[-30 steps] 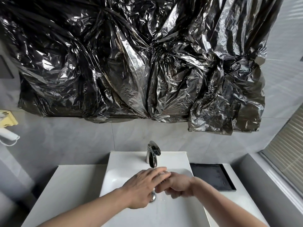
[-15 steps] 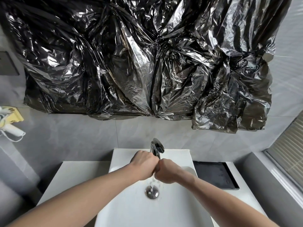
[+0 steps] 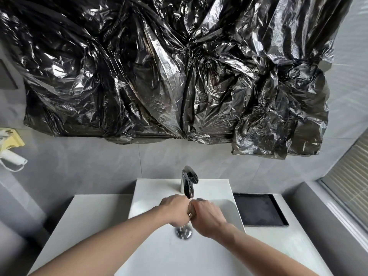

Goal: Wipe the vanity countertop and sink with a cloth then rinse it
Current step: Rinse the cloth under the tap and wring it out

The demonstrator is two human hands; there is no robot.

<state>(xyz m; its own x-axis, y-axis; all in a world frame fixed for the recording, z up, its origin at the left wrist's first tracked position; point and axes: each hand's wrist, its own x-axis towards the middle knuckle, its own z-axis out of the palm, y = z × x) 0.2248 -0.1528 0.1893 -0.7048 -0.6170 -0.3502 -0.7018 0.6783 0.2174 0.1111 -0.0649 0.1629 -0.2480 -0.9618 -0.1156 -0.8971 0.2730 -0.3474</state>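
Both my fists are pressed together under the spout of the chrome faucet (image 3: 188,181), over the white sink (image 3: 159,248). My left hand (image 3: 176,211) and my right hand (image 3: 207,218) have their fingers curled tight. A small grey scrap of the cloth (image 3: 200,199) peeks out past my right knuckles. The rest of the cloth is hidden inside the two fists. The chrome drain (image 3: 183,233) shows just below my hands. The white countertop (image 3: 85,216) lies on either side of the basin.
A shallow black tray (image 3: 258,211) sits on the counter right of the sink. Crumpled black plastic sheeting (image 3: 179,76) covers the wall above. A white hair dryer (image 3: 10,156) hangs at the far left. A window with blinds (image 3: 350,176) is at the right.
My hands went from lying loosely over each other near the drain to two tight fists side by side. They rose towards the spout, then came slightly back over the drain.
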